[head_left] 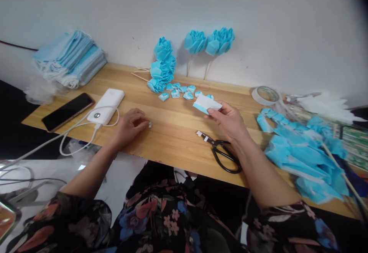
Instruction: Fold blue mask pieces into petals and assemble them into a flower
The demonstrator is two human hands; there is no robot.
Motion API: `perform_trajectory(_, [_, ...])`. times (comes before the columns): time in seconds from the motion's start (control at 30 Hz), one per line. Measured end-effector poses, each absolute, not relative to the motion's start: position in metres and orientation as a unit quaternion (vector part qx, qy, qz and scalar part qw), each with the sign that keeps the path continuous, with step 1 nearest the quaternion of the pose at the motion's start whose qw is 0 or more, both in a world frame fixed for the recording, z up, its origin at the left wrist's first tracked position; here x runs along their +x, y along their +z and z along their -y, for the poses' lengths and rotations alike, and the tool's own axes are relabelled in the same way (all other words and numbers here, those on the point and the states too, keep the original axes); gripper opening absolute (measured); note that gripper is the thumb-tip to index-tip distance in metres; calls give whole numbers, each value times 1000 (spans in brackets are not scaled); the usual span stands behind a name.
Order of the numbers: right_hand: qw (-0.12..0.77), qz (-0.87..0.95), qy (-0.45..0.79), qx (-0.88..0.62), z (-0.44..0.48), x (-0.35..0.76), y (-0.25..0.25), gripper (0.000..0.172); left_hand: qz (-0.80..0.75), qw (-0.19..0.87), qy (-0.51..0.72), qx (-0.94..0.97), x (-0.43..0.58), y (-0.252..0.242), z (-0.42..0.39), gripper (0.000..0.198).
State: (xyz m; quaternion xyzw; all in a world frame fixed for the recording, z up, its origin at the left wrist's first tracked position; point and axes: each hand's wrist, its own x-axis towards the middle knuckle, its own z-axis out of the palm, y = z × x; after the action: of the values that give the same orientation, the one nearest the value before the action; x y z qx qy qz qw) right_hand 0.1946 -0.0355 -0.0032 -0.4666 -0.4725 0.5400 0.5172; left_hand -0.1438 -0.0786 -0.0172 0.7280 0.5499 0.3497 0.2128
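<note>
Between the thumb and fingers of my right hand (227,119) is a folded piece of blue-and-white mask fabric (207,102), raised over the table. My left hand (132,124) rests near the table's front edge, its fingers curled and pinched together. At its thumb tip shows a small white piece of tape (150,124). Black-handled scissors (220,147) lie below my right hand, with bits of white tape stuck on their blades. Beyond my hands, several small folded blue petals (188,95) are scattered on the wooden table (172,142).
Blue fabric roses on sticks lie in a pile (162,67); two more roses (220,42) lean against the wall. At left are a stack of masks (73,59), a phone (68,111) and a cabled power bank (106,105). A tape roll (266,95) and crumpled blue fabric (304,157) occupy the right.
</note>
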Motion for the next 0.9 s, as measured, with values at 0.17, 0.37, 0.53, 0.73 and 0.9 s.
perform_trajectory(0.17, [512,480,537,-468,36,195,-4,34,-542,208,327,746,-144,-18,78,24])
perform_trajectory(0.37, [505,494,528,-471,36,195,-5,35,-546,204,315,749,-144,-18,77,37])
perform_trajectory(0.53, [505,496,529,-468,36,196,-5,34,-546,221,324,741,-144,-21,76,35])
perform_trajectory(0.73, [518,479,537,-463,36,195,-6,34,-530,239,334,742,-148,-23,75,24])
perform_trajectory(0.9, [508,494,526,-470,36,195,-7,35,-523,231,306,761,-153,-20,73,30])
